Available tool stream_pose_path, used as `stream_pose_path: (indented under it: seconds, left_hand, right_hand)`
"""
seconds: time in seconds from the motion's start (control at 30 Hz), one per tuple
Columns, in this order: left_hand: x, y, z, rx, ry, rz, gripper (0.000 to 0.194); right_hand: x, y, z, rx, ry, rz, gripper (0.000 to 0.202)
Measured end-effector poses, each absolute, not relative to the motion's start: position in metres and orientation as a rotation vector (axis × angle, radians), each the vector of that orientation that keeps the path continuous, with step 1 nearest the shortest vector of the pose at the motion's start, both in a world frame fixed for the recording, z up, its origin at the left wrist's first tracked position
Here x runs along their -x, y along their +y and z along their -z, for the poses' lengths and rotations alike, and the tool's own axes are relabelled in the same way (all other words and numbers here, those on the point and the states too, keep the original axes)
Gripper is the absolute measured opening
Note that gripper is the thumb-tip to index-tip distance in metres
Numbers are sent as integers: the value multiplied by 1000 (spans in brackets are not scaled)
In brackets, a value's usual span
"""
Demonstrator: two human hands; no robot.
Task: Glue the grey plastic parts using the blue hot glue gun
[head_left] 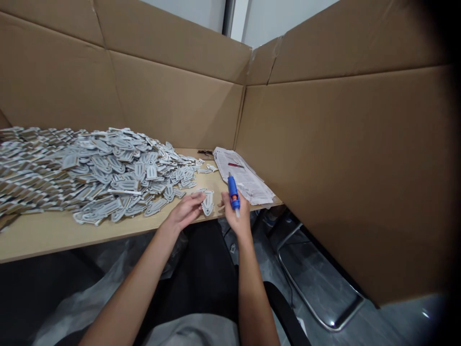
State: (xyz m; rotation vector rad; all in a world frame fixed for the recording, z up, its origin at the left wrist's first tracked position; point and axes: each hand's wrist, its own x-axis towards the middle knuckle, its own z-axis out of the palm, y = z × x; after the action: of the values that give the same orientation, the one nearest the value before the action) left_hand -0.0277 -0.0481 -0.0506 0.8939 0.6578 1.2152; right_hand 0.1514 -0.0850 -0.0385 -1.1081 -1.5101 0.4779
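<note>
My left hand (188, 209) pinches a small grey-and-white flat piece (208, 203) by its left side, over the table's front edge. Just to the right, my right hand (237, 214) is wrapped round a blue glue gun (233, 191), its tip pointing away from me. A gap separates the glue gun from the piece. A large heap of similar grey-and-white pieces (122, 168) covers the left part of the table, and a few lie loose near its right end.
Printed paper sheets (248, 185) with a dark red item (236, 165) lie at the table's right end. Tall cardboard walls (173, 96) stand behind and to the right. The wooden table (46, 235) ends near my lap. A metal-framed chair (313, 305) is below right.
</note>
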Motion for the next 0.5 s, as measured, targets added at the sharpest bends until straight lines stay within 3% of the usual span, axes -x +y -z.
stream_pose_path:
  seconds: [0.27, 0.5]
  left_hand:
    - [33, -58, 42, -1094, 662, -828, 27]
    - [30, -57, 37, -1065, 710, -823, 28]
  right_hand:
    - [-151, -73, 44, 1032, -1419, -783, 62]
    - [-155, -82, 38, 893, -1425, -907, 68]
